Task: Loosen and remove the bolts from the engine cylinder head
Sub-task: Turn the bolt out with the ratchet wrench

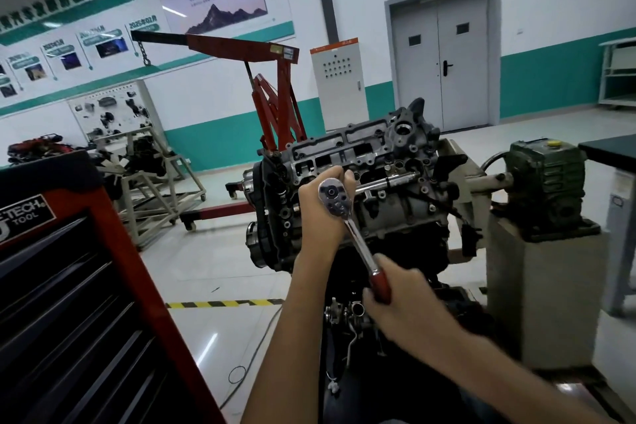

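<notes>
- Engine (395, 213) sits centre on a stand (537, 289). Head (347, 151) is its top face, tilted toward the camera, with the cover off and the bays open.
- Ratchet (358, 243): the round drive end is up-left, over the near-left part of the head. The chrome shaft slopes down-right and nearer to a red handle (380, 284).
- Left grip (318, 213): clamped round the ratchet's drive end from behind, fingers curled over its top edge. It sits right at the head's near-left edge, forearm coming up from below.
- Right grip (406, 303): clamped on the red handle, fingers wrapped round it. It is lower and nearer than the head, well apart from it, in front of the engine's underside.
- So the head lies just beyond the left grip, and up and far from the right grip.
- Chrome bar (389, 181) runs from behind the left grip to the right across the head, and its far end meets the head's surface. Can't tell if it is seated on a bolt.
- The bolt under the tool is hidden, so can't pick it out.
- Green gearbox (547, 182) is right of the engine on top of the stand, with a shaft running toward the engine.
- Red tool chest (69, 286) is near left, drawers dark.
- Red crane (275, 96) is far, behind the engine.
- White cabinet (339, 86) and grey double door (440, 62) stand at the far wall.
- Yellow-black tape (220, 304) is on the floor, left of the left forearm.
</notes>
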